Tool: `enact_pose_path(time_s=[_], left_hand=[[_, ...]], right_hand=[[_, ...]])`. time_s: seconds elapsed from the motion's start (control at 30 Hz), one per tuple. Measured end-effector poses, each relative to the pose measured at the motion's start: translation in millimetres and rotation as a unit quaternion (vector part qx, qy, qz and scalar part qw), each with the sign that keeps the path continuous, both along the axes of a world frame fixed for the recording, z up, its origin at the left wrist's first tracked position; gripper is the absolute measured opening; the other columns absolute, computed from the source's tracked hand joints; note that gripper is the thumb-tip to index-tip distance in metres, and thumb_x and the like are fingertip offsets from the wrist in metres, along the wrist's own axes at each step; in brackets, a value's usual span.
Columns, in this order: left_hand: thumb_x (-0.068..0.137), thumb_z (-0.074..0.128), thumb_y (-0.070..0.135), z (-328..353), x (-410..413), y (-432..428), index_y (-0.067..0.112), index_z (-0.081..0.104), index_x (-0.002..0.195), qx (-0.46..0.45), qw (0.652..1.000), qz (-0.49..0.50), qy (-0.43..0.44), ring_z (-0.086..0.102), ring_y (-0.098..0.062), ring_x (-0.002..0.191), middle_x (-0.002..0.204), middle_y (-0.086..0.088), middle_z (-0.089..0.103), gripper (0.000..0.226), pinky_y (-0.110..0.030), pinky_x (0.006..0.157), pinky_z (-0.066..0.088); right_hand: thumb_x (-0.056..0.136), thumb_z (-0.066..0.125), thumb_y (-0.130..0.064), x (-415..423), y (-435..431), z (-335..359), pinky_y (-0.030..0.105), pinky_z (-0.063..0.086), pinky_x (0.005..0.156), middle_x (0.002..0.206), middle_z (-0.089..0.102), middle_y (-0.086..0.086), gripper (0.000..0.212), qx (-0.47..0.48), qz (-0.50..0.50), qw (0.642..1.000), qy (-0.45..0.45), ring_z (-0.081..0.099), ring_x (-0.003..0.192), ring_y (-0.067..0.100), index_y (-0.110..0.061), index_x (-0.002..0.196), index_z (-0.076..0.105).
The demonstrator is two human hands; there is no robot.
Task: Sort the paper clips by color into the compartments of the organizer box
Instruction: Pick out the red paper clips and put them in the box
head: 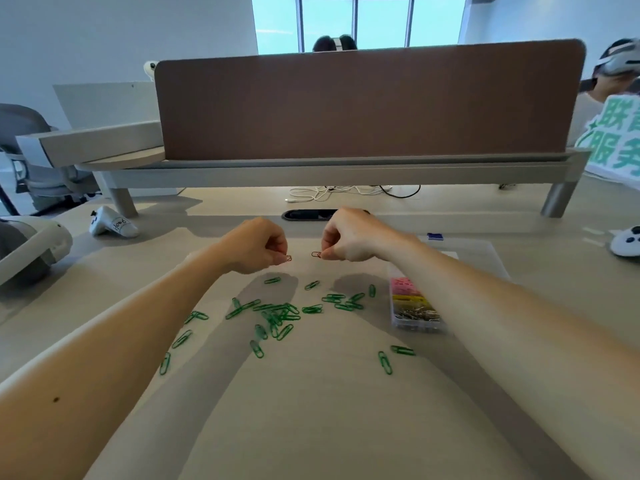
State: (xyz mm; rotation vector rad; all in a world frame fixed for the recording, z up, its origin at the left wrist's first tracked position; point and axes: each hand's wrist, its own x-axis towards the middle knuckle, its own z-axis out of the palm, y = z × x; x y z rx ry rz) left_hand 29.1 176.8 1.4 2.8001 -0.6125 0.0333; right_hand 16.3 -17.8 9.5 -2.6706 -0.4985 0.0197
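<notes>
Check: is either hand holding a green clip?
No, the left hand and right hand each pinch a reddish clip; green clips lie on the desk.

Green wire paper clips (277,311) speckle the pale beige wood-grain surface (329,410), with two orange-brown wire clips (316,254) beyond them. The clear plastic organizer box (419,329) shows bands of pink clips (403,285), yellow clips (410,298) and silver clips (417,312). The plain brown fabric divider panel (367,102) carries no pattern.

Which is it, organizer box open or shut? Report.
Open, it seems: the organizer box shows its silver clips uncovered, and its clear lid lies flat on the desk beyond.
</notes>
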Motion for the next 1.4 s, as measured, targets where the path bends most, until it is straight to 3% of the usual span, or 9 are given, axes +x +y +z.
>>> enact_pose_path(time_s=[0.1, 0.3, 0.5, 0.67, 0.87, 1.03, 1.17, 1.3, 1.4], left_hand=[[0.085, 0.067, 0.008, 15, -14, -43, 0.013, 0.063, 0.080, -0.042, 0.997, -0.060, 0.002, 0.065, -0.012, 0.071, 0.077, -0.001, 0.067, 0.008, -0.026, 0.072, 0.055], [0.085, 0.068, 0.009, 31, -38, -139, 0.016, 0.063, 0.077, -0.059, 0.986, -0.155, 0.001, 0.065, -0.008, 0.066, 0.074, 0.002, 0.067, 0.012, -0.021, 0.067, 0.054], [0.083, 0.070, 0.010, 21, -54, -209, 0.017, 0.064, 0.076, -0.023, 0.975, -0.222, 0.002, 0.061, -0.007, 0.065, 0.069, 0.008, 0.063, 0.012, -0.022, 0.070, 0.053], [0.080, 0.075, 0.015, 6, -58, -237, 0.017, 0.071, 0.082, 0.001, 0.968, -0.251, 0.004, 0.064, -0.009, 0.071, 0.075, 0.007, 0.069, 0.005, -0.019, 0.069, 0.051], [0.072, 0.082, 0.017, 5, -59, -243, 0.018, 0.074, 0.081, -0.034, 0.963, -0.265, 0.018, 0.066, -0.008, 0.070, 0.075, 0.005, 0.072, 0.012, -0.022, 0.072, 0.053], [0.081, 0.074, 0.011, 7, -60, -234, 0.016, 0.075, 0.095, -0.061, 0.960, -0.272, 0.031, 0.068, -0.005, 0.068, 0.082, 0.004, 0.074, 0.015, -0.020, 0.073, 0.056], [0.081, 0.072, 0.010, 21, -58, -208, 0.015, 0.074, 0.096, -0.081, 0.962, -0.262, 0.020, 0.067, -0.003, 0.073, 0.083, 0.010, 0.070, 0.016, -0.016, 0.072, 0.055], [0.081, 0.074, 0.015, 32, -44, -153, 0.019, 0.073, 0.093, -0.050, 0.979, -0.199, 0.001, 0.064, -0.003, 0.079, 0.086, 0.009, 0.070, 0.013, -0.022, 0.074, 0.055], [0.080, 0.074, 0.019, 34, -37, -101, 0.023, 0.072, 0.087, -0.021, 0.992, -0.125, -0.010, 0.061, 0.000, 0.076, 0.083, 0.010, 0.068, 0.008, -0.014, 0.067, 0.046]], right_hand=[[0.086, 0.069, -0.020, -22, -39, 15, 0.024, 0.047, 0.058, 0.076, 0.065, -0.002, 0.007, 0.006, -0.036, 0.999, -0.007, 0.058, 0.067, 0.011, -0.015, 0.081, 0.069], [0.083, 0.071, -0.017, -68, -137, 23, 0.027, 0.053, 0.058, 0.071, 0.068, 0.003, 0.013, 0.020, -0.145, 0.989, 0.006, 0.060, 0.061, 0.014, -0.018, 0.070, 0.069], [0.081, 0.071, -0.017, -100, -190, 7, 0.025, 0.050, 0.056, 0.078, 0.071, 0.005, 0.013, 0.012, -0.197, 0.978, 0.066, 0.062, 0.067, 0.016, -0.022, 0.069, 0.068], [0.079, 0.075, -0.013, -109, -205, -2, 0.018, 0.047, 0.052, 0.082, 0.073, 0.006, 0.008, 0.024, -0.208, 0.974, 0.088, 0.060, 0.060, 0.009, -0.020, 0.075, 0.072], [0.076, 0.078, -0.005, -113, -207, -2, 0.016, 0.049, 0.054, 0.073, 0.071, 0.000, 0.014, 0.051, -0.202, 0.974, 0.092, 0.063, 0.060, 0.008, -0.015, 0.086, 0.076], [0.079, 0.077, -0.012, -115, -204, 4, 0.018, 0.045, 0.053, 0.079, 0.073, -0.001, 0.012, 0.039, -0.201, 0.978, 0.050, 0.062, 0.066, 0.007, -0.019, 0.089, 0.076], [0.080, 0.077, -0.022, -110, -191, 8, 0.019, 0.045, 0.052, 0.071, 0.072, -0.004, 0.004, 0.063, -0.186, 0.981, 0.014, 0.061, 0.062, 0.005, -0.020, 0.082, 0.075], [0.086, 0.071, -0.026, -96, -159, 8, 0.021, 0.047, 0.057, 0.070, 0.070, -0.004, 0.010, 0.056, -0.138, 0.989, -0.010, 0.060, 0.059, 0.004, -0.017, 0.084, 0.075], [0.087, 0.069, -0.021, -85, -126, 8, 0.020, 0.048, 0.061, 0.074, 0.069, -0.006, 0.010, 0.048, -0.085, 0.995, -0.008, 0.060, 0.062, 0.005, -0.014, 0.090, 0.075]])
